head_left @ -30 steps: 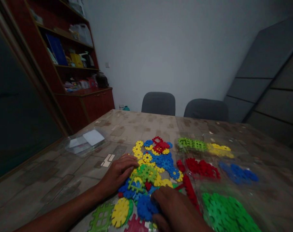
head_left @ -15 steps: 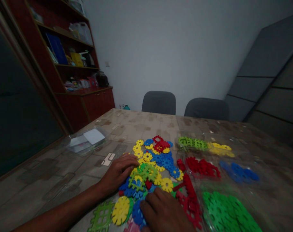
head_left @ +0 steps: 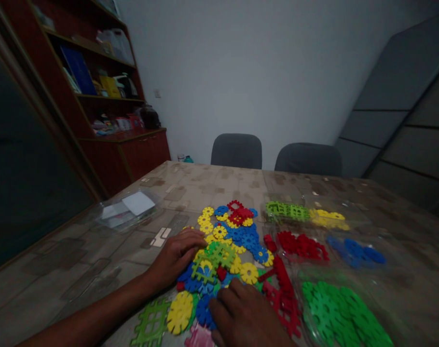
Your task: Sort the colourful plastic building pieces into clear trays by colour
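My left hand (head_left: 183, 250) lies along the left edge of a pile of plastic notched building pieces. Its fingers reach out loosely over some yellow notched discs (head_left: 206, 226), and I see nothing held in it. My right hand (head_left: 246, 313) is at the front of the pile, fingers curled, against a blue notched disc (head_left: 204, 312). Its fingertips are partly hidden, so any piece in them cannot be made out. Between the hands lie light-green lattice squares (head_left: 219, 255), a yellow disc (head_left: 249, 273) and blue pieces. A larger yellow disc (head_left: 180, 312) and a green window-shaped square (head_left: 152, 322) are nearer me.
On the right, clear plastic trays hold green discs (head_left: 344, 313), red pieces (head_left: 302, 246), blue discs (head_left: 357, 253), and light-green (head_left: 287, 211) with yellow pieces (head_left: 326, 218). A clear tray with white papers (head_left: 139, 202) is at left. Two grey chairs (head_left: 236, 150) stand behind the table (head_left: 190, 180).
The view has shifted slightly, with the scene sitting a little higher and further left. Both hands keep nearly the same places on the pile, and no piece has visibly moved.
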Demonstrator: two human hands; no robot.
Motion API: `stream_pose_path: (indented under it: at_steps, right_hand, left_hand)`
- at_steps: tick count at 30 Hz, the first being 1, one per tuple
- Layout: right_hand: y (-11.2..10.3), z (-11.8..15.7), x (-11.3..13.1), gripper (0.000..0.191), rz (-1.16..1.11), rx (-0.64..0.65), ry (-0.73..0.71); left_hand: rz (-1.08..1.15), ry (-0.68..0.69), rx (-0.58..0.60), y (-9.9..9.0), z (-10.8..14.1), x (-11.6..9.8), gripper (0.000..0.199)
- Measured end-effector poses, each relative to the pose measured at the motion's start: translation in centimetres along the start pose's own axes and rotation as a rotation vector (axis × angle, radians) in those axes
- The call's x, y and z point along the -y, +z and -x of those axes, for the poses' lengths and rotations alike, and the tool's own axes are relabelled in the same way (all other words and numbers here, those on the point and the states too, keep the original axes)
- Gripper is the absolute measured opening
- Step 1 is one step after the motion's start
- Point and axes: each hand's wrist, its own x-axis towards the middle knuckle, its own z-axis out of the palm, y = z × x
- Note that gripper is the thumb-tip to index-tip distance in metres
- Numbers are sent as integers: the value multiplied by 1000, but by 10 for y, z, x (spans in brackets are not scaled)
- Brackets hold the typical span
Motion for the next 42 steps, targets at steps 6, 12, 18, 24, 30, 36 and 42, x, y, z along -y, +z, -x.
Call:
stream_pose_path:
  at_steps: [6,12,18,24,30,36,42]
  right_hand:
    - [-5,0,-3,25,-21,37,10]
    - [-8,-1,-5,30,-51,-9,-11]
    - [-6,-2,1,22,40,-153,-26]
    - [-13,-6,-3,25,-55,-28,36]
    - [4,-12,4,26,16,-172,-15]
    - [-5,-12,1,18,2,-122,76]
    - [-20,-13,-6,23,-18,-103,74]
  left_hand:
    - [6,13,-12,0,1,1,24]
    - [4,59,-16,1,0,2,24]
    - [8,65,-35,2,2,5,24]
    - [36,54,-16,2,1,3,23]
    - [21,45,-38,2,1,2,22]
    - [-11,30,-73,1,3,1,27]
    - [-59,26,-112,-9,-6,-14,30]
